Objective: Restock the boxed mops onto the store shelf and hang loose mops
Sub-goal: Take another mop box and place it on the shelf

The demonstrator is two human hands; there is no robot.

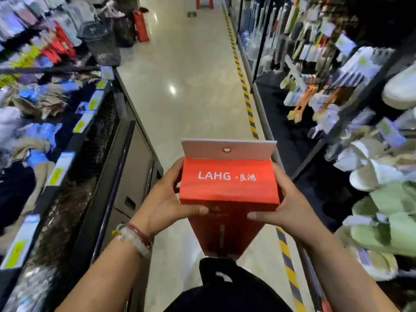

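Observation:
A long red mop box (pixel 228 188) with white "LAHG" lettering stands upright in front of me, its top end facing the camera. A pale hang tab with a hole sticks up from its far edge. My left hand (pixel 166 203) grips the left side of the top, thumb on the near face. My right hand (pixel 290 206) grips the right side the same way. The box's lower end drops toward the floor. Another red box (pixel 141 25) stands far down the aisle on the left.
I stand in a narrow store aisle with a shiny floor (pixel 186 86). Left shelves (pixel 85 122) hold packaged cloths and price tags. Right shelves (pixel 333 140) hold slippers, brushes and hanging goods. Black baskets (pixel 101 41) sit far left. A striped floor line (pixel 245 95) runs along the right.

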